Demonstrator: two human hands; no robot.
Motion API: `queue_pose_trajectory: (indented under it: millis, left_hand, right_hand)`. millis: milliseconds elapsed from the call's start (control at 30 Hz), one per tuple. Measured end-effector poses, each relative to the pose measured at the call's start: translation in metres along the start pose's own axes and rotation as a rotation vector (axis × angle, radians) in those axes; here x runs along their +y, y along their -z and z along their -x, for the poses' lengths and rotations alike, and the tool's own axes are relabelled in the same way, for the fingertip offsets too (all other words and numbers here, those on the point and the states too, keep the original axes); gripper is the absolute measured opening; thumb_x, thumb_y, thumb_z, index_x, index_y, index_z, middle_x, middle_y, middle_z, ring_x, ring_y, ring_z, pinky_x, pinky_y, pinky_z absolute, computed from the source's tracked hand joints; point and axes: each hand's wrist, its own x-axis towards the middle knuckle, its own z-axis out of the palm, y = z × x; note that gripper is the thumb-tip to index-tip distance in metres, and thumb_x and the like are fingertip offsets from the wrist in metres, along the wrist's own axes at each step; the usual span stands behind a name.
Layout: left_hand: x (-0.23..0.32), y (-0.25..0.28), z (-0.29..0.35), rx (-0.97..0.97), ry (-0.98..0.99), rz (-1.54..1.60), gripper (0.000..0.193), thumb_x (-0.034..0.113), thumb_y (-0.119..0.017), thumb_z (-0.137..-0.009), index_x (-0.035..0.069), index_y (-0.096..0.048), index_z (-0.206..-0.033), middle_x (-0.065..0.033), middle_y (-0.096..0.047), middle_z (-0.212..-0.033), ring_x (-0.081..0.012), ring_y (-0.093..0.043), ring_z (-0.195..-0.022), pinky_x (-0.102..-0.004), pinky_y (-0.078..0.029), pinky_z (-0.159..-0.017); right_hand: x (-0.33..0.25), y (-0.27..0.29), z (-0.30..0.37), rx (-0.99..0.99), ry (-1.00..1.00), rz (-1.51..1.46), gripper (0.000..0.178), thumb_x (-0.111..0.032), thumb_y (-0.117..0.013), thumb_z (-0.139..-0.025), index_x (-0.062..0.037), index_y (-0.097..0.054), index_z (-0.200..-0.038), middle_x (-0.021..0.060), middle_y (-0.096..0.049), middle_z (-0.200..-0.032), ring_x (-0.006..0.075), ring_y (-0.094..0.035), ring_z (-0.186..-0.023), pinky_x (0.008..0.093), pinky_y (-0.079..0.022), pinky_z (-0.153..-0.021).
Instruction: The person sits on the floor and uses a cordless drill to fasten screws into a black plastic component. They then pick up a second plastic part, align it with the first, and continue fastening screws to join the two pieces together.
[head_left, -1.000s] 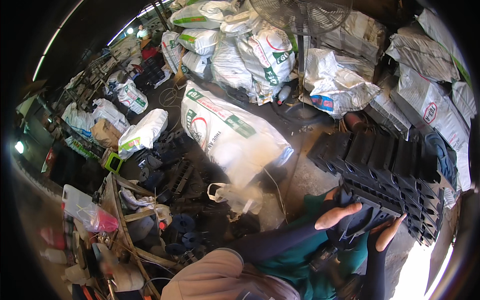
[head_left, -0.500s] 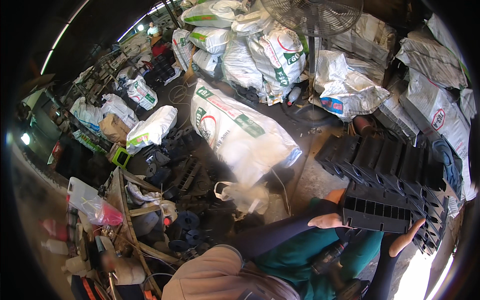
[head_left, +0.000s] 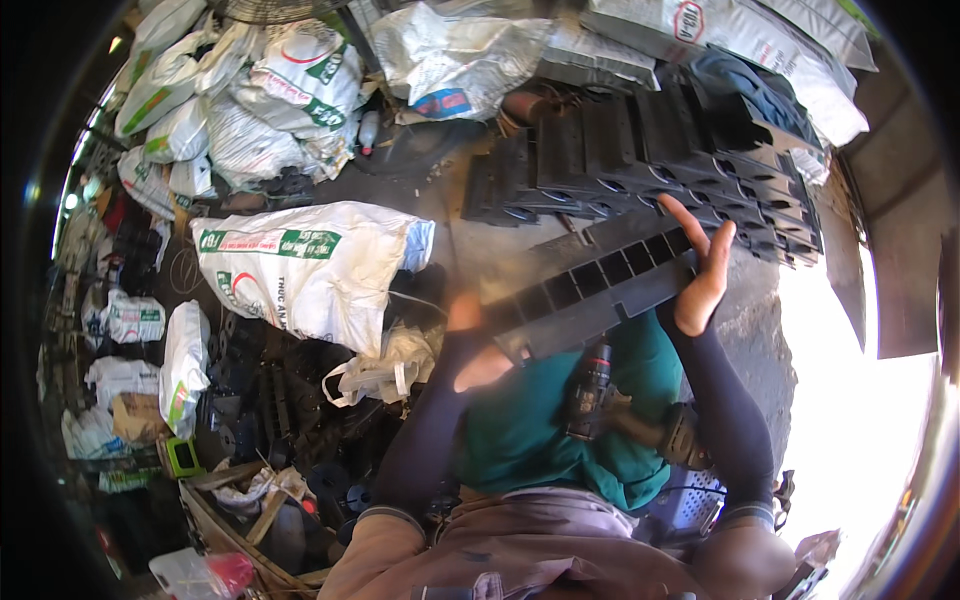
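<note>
A long black plastic tray with a row of square cells (head_left: 590,290) is held tilted above my lap, between both hands. My left hand (head_left: 472,345) grips its lower left end and looks blurred. My right hand (head_left: 703,268) presses flat against its upper right end, fingers spread upward. Just beyond the tray lies a stack of similar black celled trays (head_left: 660,150) on the concrete floor. A black power drill (head_left: 592,392) rests on my teal-clad lap under the tray.
A large white printed sack (head_left: 305,265) lies to the left. More stuffed white sacks (head_left: 260,95) pile up at the back. Black plastic parts (head_left: 270,400) and wooden scraps (head_left: 245,495) clutter the lower left. Bright sunlight washes out the right side.
The view has swung right, bringing the tray stack to the upper middle. The tray has come off the stack toward my lap and now tilts, with my left hand lower.
</note>
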Motion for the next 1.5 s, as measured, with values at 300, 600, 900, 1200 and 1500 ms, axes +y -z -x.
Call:
queue_pose_trajectory:
  millis: [300, 600, 900, 1200, 1500]
  left_hand:
    - [0.008, -0.008, -0.008, 0.065, -0.112, 0.279, 0.070, 0.031, -0.077, -0.069, -0.004, -0.053, -0.124, -0.0104, -0.064, -0.111, -0.0175, -0.061, -0.098, -0.0314, -0.049, -0.082]
    - [0.020, -0.009, -0.006, 0.096, -0.106, 0.282, 0.065, 0.025, -0.077, -0.071, -0.004, -0.052, -0.124, -0.0106, -0.064, -0.107, -0.0171, -0.061, -0.089, -0.0300, -0.048, -0.075]
    - [0.036, -0.019, -0.009, 0.095, -0.298, 0.122, 0.037, 0.009, -0.070, -0.073, -0.003, -0.062, -0.107, -0.0087, -0.066, -0.082, -0.0138, -0.063, -0.062, -0.0252, -0.047, -0.053]
    - [0.013, -0.028, 0.005, 0.193, -0.481, -0.320, 0.031, 0.029, -0.064, -0.086, 0.002, -0.058, -0.098, -0.0067, -0.066, -0.096, -0.0153, -0.063, -0.075, -0.0268, -0.051, -0.063]
    - [0.004, -0.025, 0.010, -0.085, -0.113, -0.048, 0.032, 0.025, -0.047, -0.098, -0.003, -0.057, -0.108, -0.0095, -0.063, -0.094, -0.0169, -0.063, -0.075, -0.0270, -0.052, -0.061]
  right_hand:
    - [0.001, -0.007, -0.007, -0.024, -0.062, -0.070, 0.079, -0.061, -0.024, -0.099, 0.0050, -0.054, -0.129, 0.0113, -0.066, -0.101, 0.0178, -0.060, -0.090, 0.0263, -0.045, -0.085]
    - [0.000, 0.002, 0.004, -0.090, -0.068, -0.061, 0.077, -0.060, -0.018, -0.100, 0.0013, -0.053, -0.131, 0.0129, -0.064, -0.107, 0.0210, -0.057, -0.099, 0.0311, -0.041, -0.092]
    - [0.004, 0.009, 0.001, -0.138, -0.035, -0.091, 0.089, -0.071, -0.025, -0.094, 0.0042, -0.045, -0.137, 0.0127, -0.062, -0.115, 0.0197, -0.061, -0.102, 0.0310, -0.047, -0.093]
    - [0.000, 0.007, 0.004, -0.108, -0.119, -0.240, 0.091, -0.073, -0.027, -0.092, 0.0060, -0.048, -0.132, 0.0134, -0.063, -0.115, 0.0208, -0.062, -0.101, 0.0314, -0.048, -0.093]
    - [0.009, -0.012, 0.007, -0.099, -0.151, -0.415, 0.084, -0.069, -0.026, -0.095, 0.0047, -0.049, -0.130, 0.0167, -0.059, -0.121, 0.0269, -0.057, -0.110, 0.0393, -0.043, -0.097]
